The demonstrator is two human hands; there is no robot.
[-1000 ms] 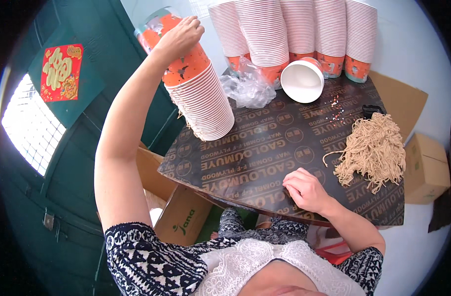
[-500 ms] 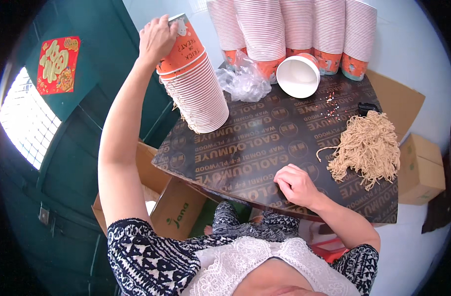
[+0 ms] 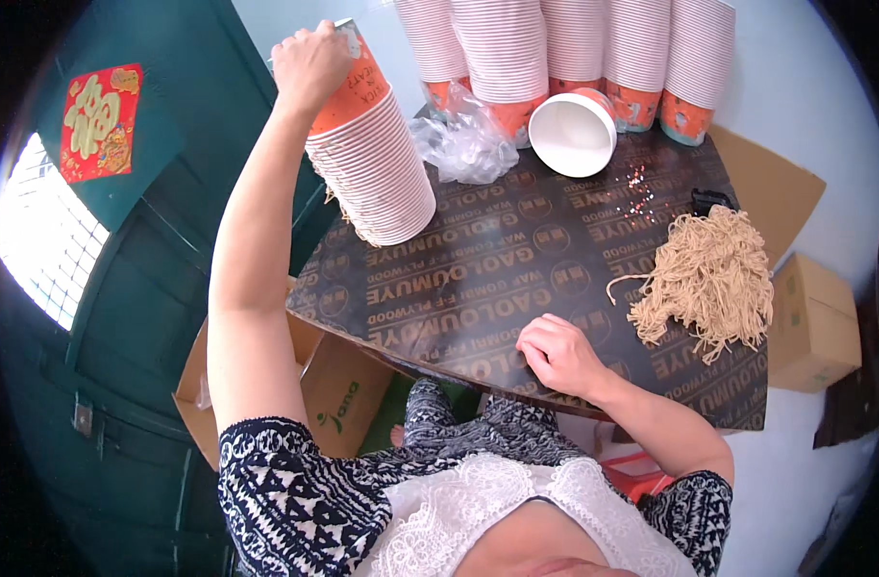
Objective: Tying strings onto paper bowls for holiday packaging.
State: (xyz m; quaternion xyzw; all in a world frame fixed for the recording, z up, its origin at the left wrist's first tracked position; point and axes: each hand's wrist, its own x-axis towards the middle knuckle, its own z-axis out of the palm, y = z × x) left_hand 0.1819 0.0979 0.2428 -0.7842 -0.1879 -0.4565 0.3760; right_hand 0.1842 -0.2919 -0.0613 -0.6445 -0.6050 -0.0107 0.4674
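Observation:
At the table's far left leans a tall stack of inverted paper cups with white rims. My left hand is closed over the top one, an orange printed paper cup, from its left side. Thin tan strings hang along the stack's left side. My right hand rests on the near part of the dark table, its fingers curled and no object showing in them. To its right lies a heap of tan strings.
A white-lined cup lies on its side beside a crumpled clear plastic bag. Behind stand several tall cup stacks. Small coloured bits and a black object are at the right. Cardboard boxes flank the table.
The top orange cup has gone down into the stack; the orange band showing under its rim is no longer visible. My left hand stays on it. My right hand stays resting, and the whole view has shifted slightly.

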